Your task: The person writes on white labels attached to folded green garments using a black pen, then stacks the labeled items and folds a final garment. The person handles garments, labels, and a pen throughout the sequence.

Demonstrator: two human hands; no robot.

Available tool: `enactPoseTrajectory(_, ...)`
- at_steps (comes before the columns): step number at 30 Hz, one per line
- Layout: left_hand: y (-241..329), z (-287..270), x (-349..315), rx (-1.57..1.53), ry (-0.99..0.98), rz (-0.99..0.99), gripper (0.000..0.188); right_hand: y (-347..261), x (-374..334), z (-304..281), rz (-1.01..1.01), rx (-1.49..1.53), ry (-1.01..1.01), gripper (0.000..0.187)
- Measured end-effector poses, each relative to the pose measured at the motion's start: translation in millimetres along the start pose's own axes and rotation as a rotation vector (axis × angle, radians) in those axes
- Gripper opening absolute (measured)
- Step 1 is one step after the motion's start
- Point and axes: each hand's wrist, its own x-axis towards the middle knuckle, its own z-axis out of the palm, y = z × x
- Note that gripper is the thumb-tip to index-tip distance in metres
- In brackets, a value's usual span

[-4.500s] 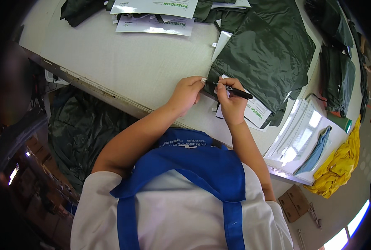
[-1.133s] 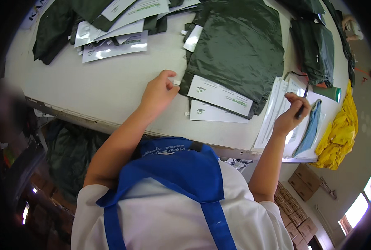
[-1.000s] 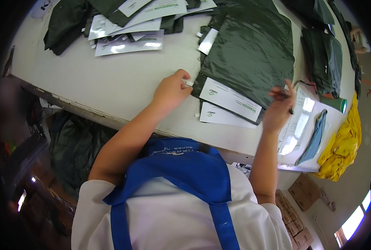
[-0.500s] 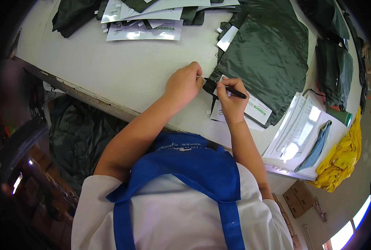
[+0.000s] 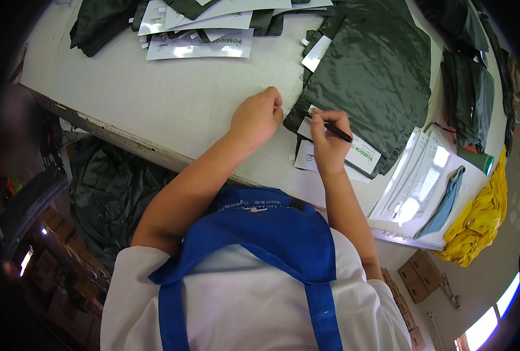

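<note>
My left hand (image 5: 255,119) is closed in a pinch over the table, on a small white tag (image 5: 287,111) at the edge of a dark green folded garment (image 5: 382,76). Its fingertips largely hide the tag. A black pen (image 5: 338,132) is gripped in my right hand (image 5: 332,149), its tip toward the left hand but apart from the tag. Beneath the right hand lies a white printed card (image 5: 364,155), on the garment's near corner. Another white card (image 5: 304,157) shows partly beside the right wrist.
White cards (image 5: 198,49) and dark garments lie piled at the table's far side. To the right are papers in a clear sleeve (image 5: 415,181), a blue strip of cloth (image 5: 444,202), a yellow cloth (image 5: 479,216) and a green cylinder (image 5: 476,159). Dark fabric (image 5: 116,199) is heaped below the table's left edge.
The pen tip has moved right, away from the tag by my left fingers, and now sits over the garment's corner. My left hand has stayed almost in place, still pinching.
</note>
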Motion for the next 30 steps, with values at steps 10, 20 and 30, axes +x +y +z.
enactPoseTrajectory(10, 39.0, 8.3, 8.4, -0.066, -0.435, 0.095, 0.044, -10.8, 53.8, -37.6, -0.118, -0.028, 0.0, 0.021)
enactPoseTrajectory(20, 33.7, -12.0, 75.0, 0.421, -0.004, 0.192, 0.045, -8.3, 106.7, -0.8, -0.12, 0.016, 0.001, 0.012)
enactPoseTrajectory(30, 21.1, -2.8, 72.5, 0.376, 0.138, 0.31, 0.04, 4.1, 131.4, 27.8, -0.018, -0.146, -0.07, 0.011)
